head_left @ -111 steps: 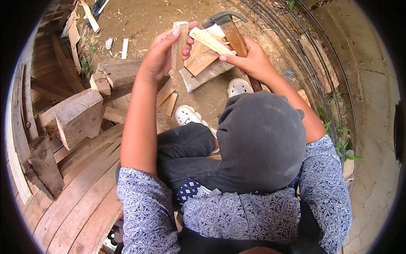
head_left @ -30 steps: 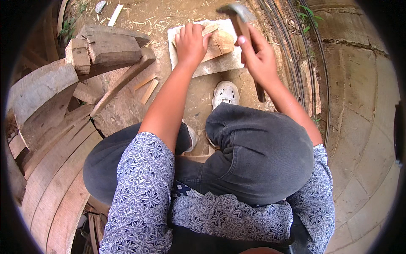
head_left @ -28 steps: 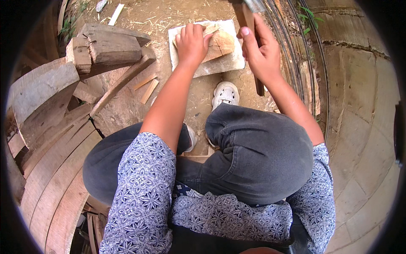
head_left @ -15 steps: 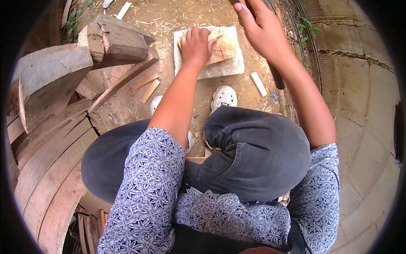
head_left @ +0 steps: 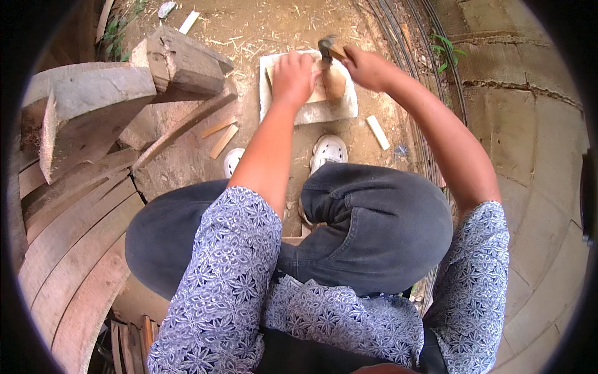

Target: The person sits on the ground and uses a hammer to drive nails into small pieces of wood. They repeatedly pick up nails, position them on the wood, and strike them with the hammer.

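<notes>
Dirt ground (head_left: 261,28), pale slab (head_left: 308,116) bearing wood block (head_left: 335,86): right hand (head_left: 369,68) grips hammer (head_left: 337,52) just beside left hand (head_left: 293,80), laid over block, its grip hidden; an off-line blow could hit that hand.

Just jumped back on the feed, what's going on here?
A seated person has the left hand pressed on wood atop a pale slab. Their right hand grips a hammer, its head close to the left fingers, at the wooden block; whether it touches, I can't tell. A pale strip lies on the dirt, right of the slab.
</notes>
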`<state>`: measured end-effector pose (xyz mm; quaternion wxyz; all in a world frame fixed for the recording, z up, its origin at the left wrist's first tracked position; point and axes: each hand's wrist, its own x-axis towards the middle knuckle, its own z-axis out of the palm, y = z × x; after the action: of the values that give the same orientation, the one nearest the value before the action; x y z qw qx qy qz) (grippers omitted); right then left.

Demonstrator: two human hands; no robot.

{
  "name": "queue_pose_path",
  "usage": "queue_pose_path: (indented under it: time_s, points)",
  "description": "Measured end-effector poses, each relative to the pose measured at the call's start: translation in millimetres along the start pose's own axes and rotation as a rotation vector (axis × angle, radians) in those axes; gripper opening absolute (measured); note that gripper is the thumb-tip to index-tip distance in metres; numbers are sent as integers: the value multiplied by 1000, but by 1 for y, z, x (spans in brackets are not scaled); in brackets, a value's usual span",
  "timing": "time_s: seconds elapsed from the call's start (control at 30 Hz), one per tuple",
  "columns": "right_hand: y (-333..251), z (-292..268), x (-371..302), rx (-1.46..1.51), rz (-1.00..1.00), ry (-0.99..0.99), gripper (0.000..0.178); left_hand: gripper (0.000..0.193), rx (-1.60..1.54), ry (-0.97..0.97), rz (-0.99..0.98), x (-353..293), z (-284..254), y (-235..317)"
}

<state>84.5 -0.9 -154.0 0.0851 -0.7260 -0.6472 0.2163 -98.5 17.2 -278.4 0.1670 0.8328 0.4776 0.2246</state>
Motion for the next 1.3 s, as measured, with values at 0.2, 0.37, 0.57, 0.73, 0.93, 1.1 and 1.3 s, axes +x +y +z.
queue_pose_path:
  time_s: [0.2, 0.37, 0.57, 0.73, 0.93, 1.1, 1.3]
  points:
    - [-58, -58, -1, 328, -73, 180, 40, 30, 6, 39, 20, -4, -7, -16]
    - [-52, -37, -38, 537, -15, 341, 33, 30, 89, 76, 70, -4, -5, -15]
    - [-1, 11, -44, 260, 24, 177, 39, 30, 102, 54, 68, -3, 0, -11]
    - [-47, -42, -41, 585, -175, 469, 32, 30, 107, 16, 28, -9, -3, -25]
    - [-9, 28, -43, 309, -2, 156, 33, 30, 79, 56, 57, 8, 3, -16]
    - [-58, -24, -43, 562, 9, 363, 32, 30, 76, 34, 44, -3, -4, -21]
    - [-20, 19, -45, 388, -6, 244, 34, 31, 101, 48, 72, -3, -1, -21]
